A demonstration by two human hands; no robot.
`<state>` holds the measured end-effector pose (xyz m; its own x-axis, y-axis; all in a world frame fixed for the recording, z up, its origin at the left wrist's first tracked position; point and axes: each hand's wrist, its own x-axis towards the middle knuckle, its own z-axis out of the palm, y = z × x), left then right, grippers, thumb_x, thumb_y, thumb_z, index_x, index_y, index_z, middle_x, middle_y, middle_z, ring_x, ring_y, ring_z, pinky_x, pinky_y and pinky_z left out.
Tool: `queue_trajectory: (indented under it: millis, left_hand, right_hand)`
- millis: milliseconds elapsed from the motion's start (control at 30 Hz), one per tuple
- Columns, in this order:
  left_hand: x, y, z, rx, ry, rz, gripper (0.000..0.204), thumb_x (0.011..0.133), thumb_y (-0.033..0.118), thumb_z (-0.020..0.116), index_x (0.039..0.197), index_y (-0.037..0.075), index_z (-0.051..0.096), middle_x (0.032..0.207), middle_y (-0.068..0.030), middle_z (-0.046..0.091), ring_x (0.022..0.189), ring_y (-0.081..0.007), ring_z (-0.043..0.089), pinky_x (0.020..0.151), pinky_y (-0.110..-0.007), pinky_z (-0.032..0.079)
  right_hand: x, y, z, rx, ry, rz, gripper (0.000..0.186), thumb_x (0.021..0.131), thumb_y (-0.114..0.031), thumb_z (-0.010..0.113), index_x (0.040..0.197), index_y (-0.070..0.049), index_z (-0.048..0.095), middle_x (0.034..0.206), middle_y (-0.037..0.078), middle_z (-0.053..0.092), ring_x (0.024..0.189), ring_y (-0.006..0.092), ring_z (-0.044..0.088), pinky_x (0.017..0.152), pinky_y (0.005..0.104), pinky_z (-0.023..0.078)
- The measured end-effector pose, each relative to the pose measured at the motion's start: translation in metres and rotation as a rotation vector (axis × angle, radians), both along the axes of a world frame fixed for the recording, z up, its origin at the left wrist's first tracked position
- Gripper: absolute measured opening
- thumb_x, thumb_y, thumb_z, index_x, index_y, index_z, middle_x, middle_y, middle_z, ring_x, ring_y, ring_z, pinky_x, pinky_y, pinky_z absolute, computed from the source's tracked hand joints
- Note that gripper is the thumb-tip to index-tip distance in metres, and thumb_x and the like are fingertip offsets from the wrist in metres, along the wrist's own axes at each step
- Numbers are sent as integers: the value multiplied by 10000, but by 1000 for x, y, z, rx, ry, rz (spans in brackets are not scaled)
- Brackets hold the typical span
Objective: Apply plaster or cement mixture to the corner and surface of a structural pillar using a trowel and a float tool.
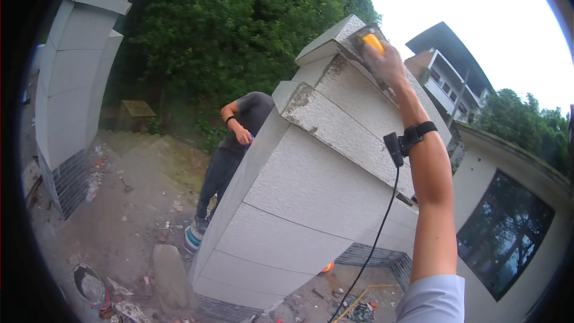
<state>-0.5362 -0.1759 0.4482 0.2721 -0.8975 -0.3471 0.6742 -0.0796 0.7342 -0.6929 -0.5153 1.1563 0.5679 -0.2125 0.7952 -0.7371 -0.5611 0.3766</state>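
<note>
My right hand (390, 66) is raised to the top of a tall pale stone-textured pillar (305, 179). Its fingers are closed around the yellow handle of a plastering trowel (366, 39), whose dark, smeared plate lies against the pillar's upper cap (329, 42). Grey mortar marks the edges of the cap and the moulding (335, 119) below it. On my right wrist sits a black strap with a small device (394, 148) and a hanging cable. My left hand is out of view.
Behind the pillar a person (239, 137) in dark clothes stands on an upturned bucket (193, 236). A mortar bucket (91, 286) and rubble lie at lower left. Another pillar (78, 96) rises at far left; a building with a dark window (505, 227) stands at right.
</note>
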Motion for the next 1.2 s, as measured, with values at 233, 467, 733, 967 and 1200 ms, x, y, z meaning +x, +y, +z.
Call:
queue_trajectory:
  millis: [233,467,733,967,1200]
  left_hand:
    - [5,0,-5,-23,-87,18,168,843,88,690,827,113,525,570,1,515,424,-131,495,373,-275,391]
    - [5,-9,6,24,-60,-9,182,842,81,689,865,117,511,587,11,498,429,-128,487,381,-271,392]
    - [-3,-4,-4,66,-49,-33,183,835,81,695,870,115,518,609,10,502,438,-132,489,388,-280,393]
    - [2,-10,2,9,-82,-56,170,835,86,693,879,108,530,595,12,492,456,-130,507,401,-268,411]
    - [2,-17,3,31,-143,-19,191,833,112,708,917,100,537,654,9,527,469,-128,508,421,-276,419]
  right_hand:
    - [-13,22,0,4,-1,-47,410,931,-456,566,879,-51,599,680,30,562,582,143,508,558,332,404]
    - [34,10,-8,60,145,-98,448,918,-457,604,952,-13,654,718,108,634,615,202,597,621,378,469]
    - [1,18,16,-50,-99,-189,480,932,-491,578,1011,-23,647,758,102,663,641,206,617,602,385,467]
    - [-55,14,-8,204,22,-58,417,911,-443,581,934,-33,656,730,60,613,629,164,567,593,351,439]
    - [-74,-4,11,214,-43,-28,449,918,-465,582,940,-23,659,708,46,613,587,141,557,565,327,440]
